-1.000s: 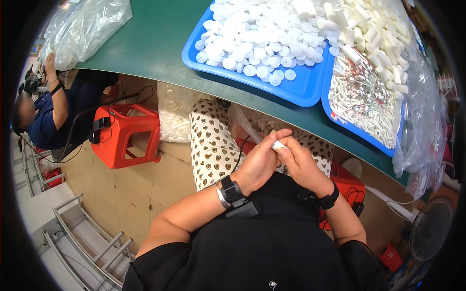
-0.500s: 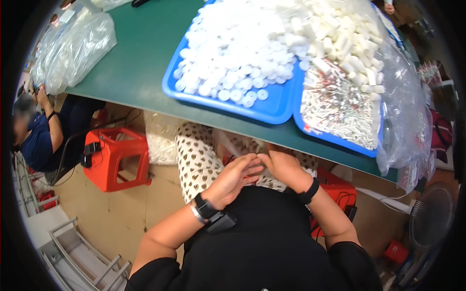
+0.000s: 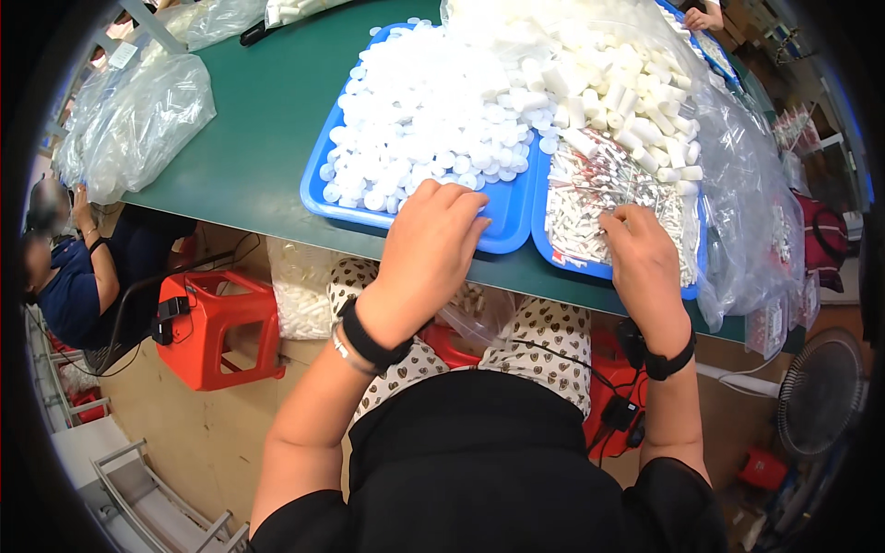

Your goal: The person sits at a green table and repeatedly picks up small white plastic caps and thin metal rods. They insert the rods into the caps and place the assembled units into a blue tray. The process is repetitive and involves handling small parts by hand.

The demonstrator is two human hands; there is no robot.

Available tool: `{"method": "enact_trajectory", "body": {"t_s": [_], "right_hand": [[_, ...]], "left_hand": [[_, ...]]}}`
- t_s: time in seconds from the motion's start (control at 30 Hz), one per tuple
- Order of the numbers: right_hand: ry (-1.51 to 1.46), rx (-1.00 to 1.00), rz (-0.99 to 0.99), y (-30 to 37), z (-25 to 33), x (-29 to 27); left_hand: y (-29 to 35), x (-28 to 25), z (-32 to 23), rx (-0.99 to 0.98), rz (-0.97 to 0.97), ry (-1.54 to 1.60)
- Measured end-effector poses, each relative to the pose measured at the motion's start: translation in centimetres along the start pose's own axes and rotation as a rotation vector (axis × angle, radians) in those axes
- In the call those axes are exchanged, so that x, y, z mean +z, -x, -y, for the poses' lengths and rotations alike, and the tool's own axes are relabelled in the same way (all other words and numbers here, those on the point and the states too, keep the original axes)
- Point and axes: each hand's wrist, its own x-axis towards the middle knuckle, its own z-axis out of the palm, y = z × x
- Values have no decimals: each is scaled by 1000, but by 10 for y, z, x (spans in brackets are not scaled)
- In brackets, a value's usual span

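Loosely curled left hand (image 3: 429, 251) by round white discs (image 3: 424, 120), right hand (image 3: 643, 263) over slim rods (image 3: 573, 214), grips unclear

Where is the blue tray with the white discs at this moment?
In the head view, the blue tray is on the green table, immediately left of the tray of thin white pieces, with the left hand at its near edge.

Green table (image 3: 249, 157); red stool (image 3: 203, 354) on tan floor (image 3: 212, 433); fan (image 3: 820, 392) at right.
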Motion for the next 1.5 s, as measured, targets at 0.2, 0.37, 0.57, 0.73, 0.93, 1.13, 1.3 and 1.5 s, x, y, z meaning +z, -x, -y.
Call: {"method": "enact_trajectory", "body": {"t_s": [0.2, 0.37, 0.57, 0.73, 0.93, 1.13, 1.3, 1.5], "right_hand": [[-196, 61, -47, 2, -5, 5], [-479, 219, -205, 4, -7, 3], [-602, 296, -302, 1, 0, -4], [-552, 67, -195, -1, 25, -19], [-565, -94, -52, 10, 55, -9], [-636, -26, -30, 17, 62, -8], [-657, 32, 34, 21, 66, -6], [-606, 6, 69, 21, 67, -3]], "left_hand": [[-20, 13, 14, -91, 132, -141], [-17, 14, 17, -58, 50, -40], [0, 0, -8, -372, 30, 680], [41, 5, -24, -734, 144, 1810], [71, 24, -23, -855, 139, 2096], [85, 36, -20, -883, 58, 2142], [82, 28, -27, -984, 41, 1932], [82, 25, -33, -991, 0, 1792]]}}
